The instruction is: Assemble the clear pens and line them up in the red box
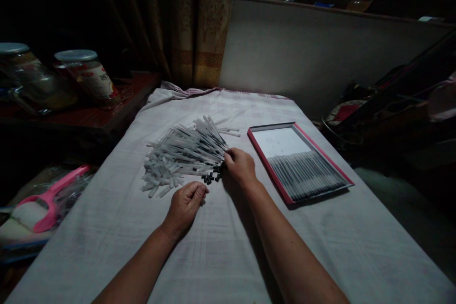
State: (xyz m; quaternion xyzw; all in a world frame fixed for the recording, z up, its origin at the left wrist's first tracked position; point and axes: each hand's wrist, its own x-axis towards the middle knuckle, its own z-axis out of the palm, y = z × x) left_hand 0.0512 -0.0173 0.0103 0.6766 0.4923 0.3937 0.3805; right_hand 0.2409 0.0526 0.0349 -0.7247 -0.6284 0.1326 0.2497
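My right hand [240, 165] is closed, thumb and forefinger pinched at the near end of a fanned heap of slim pen refills [192, 145] with dark tips. Lower and to the left, my left hand [188, 202] rests just above the cloth with its fingers curled in; whatever lies inside is hidden. Between the hands sits a small cluster of black pen plugs [210, 178]. Clear pen caps [160, 175] are piled left of them. To the right, a shallow red-edged box [270, 167] contains a neat row of assembled clear pens [308, 175].
A pale checked cloth [213, 256] covers the table. On the left, a dark wooden surface [107, 121] bears a lidded jar [89, 76] and a glass jug [39, 90]. A pink plastic handle [53, 194] lies below. Curtain [203, 23] and wall [278, 47] stand behind.
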